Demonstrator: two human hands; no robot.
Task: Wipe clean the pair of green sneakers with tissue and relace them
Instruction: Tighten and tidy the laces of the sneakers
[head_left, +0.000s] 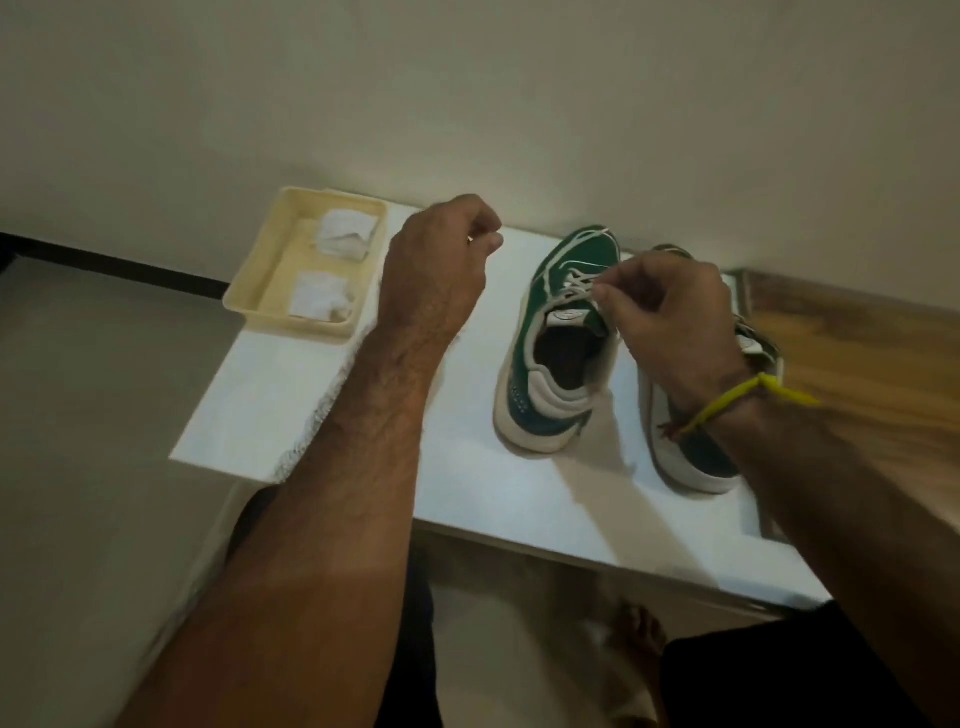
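Two green sneakers with white soles stand on a white table (322, 395). The left sneaker (558, 338) is in full view, toe pointing away from me, with a white lace (576, 283) across its front. My right hand (670, 317) pinches that lace above the tongue. The right sneaker (691, 452) is mostly hidden behind my right wrist. My left hand (441, 265) is raised left of the sneakers, fingers curled with thumb and fingertips pressed together; whether a lace end is between them is too small to tell.
A cream tray (254, 291) at the table's back left corner holds two folded white tissues (343, 234). A wall rises right behind the table. A wooden surface (857, 358) adjoins on the right. My bare foot (634, 639) shows on the floor below the table's near edge.
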